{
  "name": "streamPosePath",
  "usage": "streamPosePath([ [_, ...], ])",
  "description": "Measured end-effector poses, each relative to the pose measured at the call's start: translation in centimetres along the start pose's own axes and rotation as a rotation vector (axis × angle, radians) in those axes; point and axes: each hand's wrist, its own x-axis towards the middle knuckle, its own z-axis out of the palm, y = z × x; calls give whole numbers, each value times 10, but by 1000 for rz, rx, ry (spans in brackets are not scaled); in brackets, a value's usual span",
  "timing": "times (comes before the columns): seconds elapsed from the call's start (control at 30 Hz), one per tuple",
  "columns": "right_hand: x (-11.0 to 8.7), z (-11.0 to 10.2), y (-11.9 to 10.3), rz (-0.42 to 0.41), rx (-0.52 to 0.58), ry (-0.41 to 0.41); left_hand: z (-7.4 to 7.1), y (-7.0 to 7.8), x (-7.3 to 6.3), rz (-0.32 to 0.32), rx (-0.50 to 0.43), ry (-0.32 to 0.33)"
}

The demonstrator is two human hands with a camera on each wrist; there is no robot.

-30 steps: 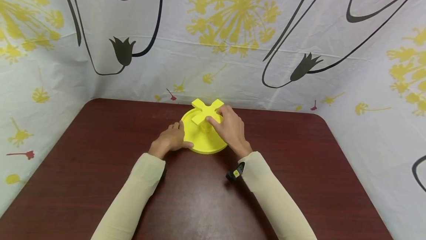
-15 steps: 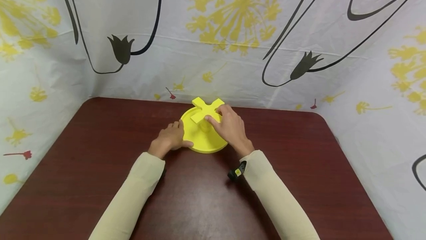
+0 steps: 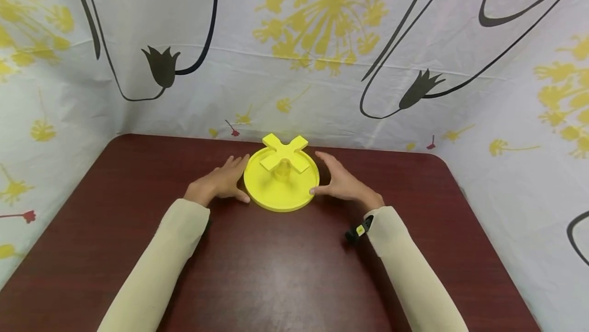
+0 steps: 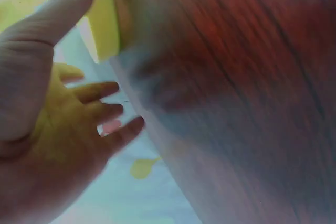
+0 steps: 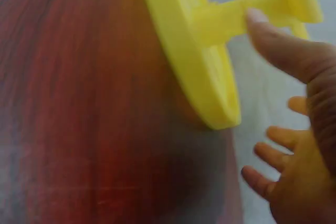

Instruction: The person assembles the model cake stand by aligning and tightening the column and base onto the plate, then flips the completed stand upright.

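Observation:
A yellow round dish with a raised rim (image 3: pixel 280 200) lies on the table near its back edge. From its middle rises a short post (image 5: pixel 226 22) that carries a flat yellow cross-shaped top (image 3: pixel 284 153). My left hand (image 3: pixel 221 178) is spread beside the dish's left rim, fingertips and thumb right at the edge. On the other side my right hand (image 3: pixel 342 181) stands with fingers apart, its thumb tip at the right rim. In the right wrist view, the thumb overlaps the post, and the fingers of that hand (image 5: pixel 296 169) are straight and hold nothing.
The dark red-brown wooden table (image 3: pixel 276 281) extends toward me and to both sides. Directly behind its back edge hangs a white sheet (image 3: pixel 221 96) with yellow and black flower prints. A dark wrist strap (image 3: pixel 363 228) is on the right wrist.
My right hand has let go of the cross-shaped top and moved right and down to the rim. The left hand has drawn slightly left, its thumb off the dish.

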Motion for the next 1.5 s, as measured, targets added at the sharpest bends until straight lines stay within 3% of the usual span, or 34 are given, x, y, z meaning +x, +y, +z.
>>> streamPosePath([
  [0.13, 1, 10, 8, 26, -124, -117, -1, -3, 7, 70, -27, -28],
  [0.33, 2, 18, 7, 1, -148, -53, 2, -2, 12, 89, -18, 2],
  [0.53, -4, 14, 7, 11, -76, -23, 7, -5, 13, 152, -85, 40],
  [0.77, -12, -2, 6, -25, 105, -5, -7, -4, 2, 222, -201, 77],
  [1.0, -20, -15, 1, -75, 245, 0, -10, -5, -7, 269, -284, 116],
  [1.2, -23, -24, -4, -63, 290, 18, -13, -2, -12, 313, -418, 120],
  [1.37, -24, -26, -9, -26, 295, 29, -15, -2, -16, 310, -428, 148],
  [1.5, -25, -26, -15, -3, 239, 72, -17, 1, -18, 290, -474, 186],
])
